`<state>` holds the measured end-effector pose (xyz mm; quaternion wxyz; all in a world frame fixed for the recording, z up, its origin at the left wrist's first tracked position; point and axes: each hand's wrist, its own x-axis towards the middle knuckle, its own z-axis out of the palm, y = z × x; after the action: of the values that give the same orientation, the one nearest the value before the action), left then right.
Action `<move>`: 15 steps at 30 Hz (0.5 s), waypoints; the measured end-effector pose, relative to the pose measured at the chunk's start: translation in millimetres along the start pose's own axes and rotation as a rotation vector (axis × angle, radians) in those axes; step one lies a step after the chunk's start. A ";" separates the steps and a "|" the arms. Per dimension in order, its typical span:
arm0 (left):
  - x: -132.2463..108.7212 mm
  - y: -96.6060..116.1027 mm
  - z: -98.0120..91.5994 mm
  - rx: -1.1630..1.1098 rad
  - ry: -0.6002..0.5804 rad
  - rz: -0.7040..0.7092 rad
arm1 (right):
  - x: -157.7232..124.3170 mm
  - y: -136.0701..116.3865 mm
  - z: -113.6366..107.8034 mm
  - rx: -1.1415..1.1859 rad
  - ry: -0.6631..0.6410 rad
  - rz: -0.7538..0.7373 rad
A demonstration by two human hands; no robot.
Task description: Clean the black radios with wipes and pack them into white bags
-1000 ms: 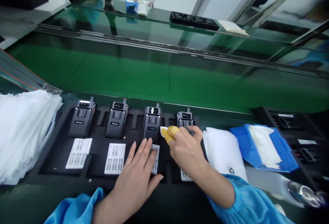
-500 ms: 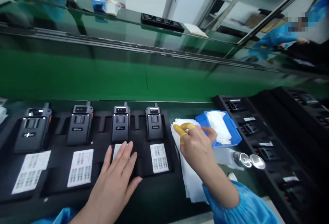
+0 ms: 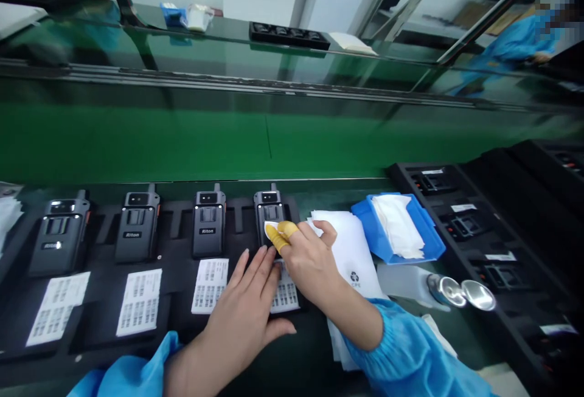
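Note:
My right hand (image 3: 314,257), with yellow finger cots on two fingers, pinches a small white wipe-like piece (image 3: 271,230) against the back of the rightmost handheld radio (image 3: 268,199). Flat beside it lies my left hand (image 3: 249,303), fingers stretched out and tips near that radio's lower end, partly covering a label sheet (image 3: 287,293). More black radios marked "Riton" rest face down in the black foam tray (image 3: 177,318): one (image 3: 208,227) in the middle, another (image 3: 137,227) further left, and one (image 3: 60,236) at far left. Barcode label sheets (image 3: 139,303) lie below them.
White plastic bags (image 3: 353,251) are stacked right of the tray. Beyond them are a blue bin (image 3: 387,255) of white wipes, a clear bottle with a metal top (image 3: 444,290) and another black tray (image 3: 460,202). Co-workers in blue sleeves (image 3: 515,41) are across the bench.
My right hand has moved left from the white bags onto the rightmost radio, with the white piece now showing. My left hand has shifted right, uncovering the third label sheet.

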<state>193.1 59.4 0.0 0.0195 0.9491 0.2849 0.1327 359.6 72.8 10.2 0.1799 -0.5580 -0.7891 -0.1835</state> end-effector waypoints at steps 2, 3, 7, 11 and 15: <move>-0.8 -0.1 0.2 0.007 -0.004 -0.002 | -2.2 3.3 -0.4 -0.009 -0.009 0.026; -1.1 0.0 -0.2 0.010 -0.004 -0.001 | -4.0 6.1 -1.0 -0.017 -0.023 0.042; -1.5 0.8 -1.9 0.024 -0.026 -0.009 | -15.3 21.2 -6.1 -0.080 -0.090 0.141; -0.8 1.9 -3.1 0.037 -0.036 0.000 | -30.9 26.0 -15.4 -0.105 -0.038 0.279; -2.6 0.3 -6.8 0.048 0.007 0.002 | -44.6 12.0 -21.5 -0.030 0.052 0.367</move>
<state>189.4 57.5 6.0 -0.0042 0.9492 0.2869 0.1290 386.6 29.6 8.1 0.2225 -0.6901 -0.6665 -0.1736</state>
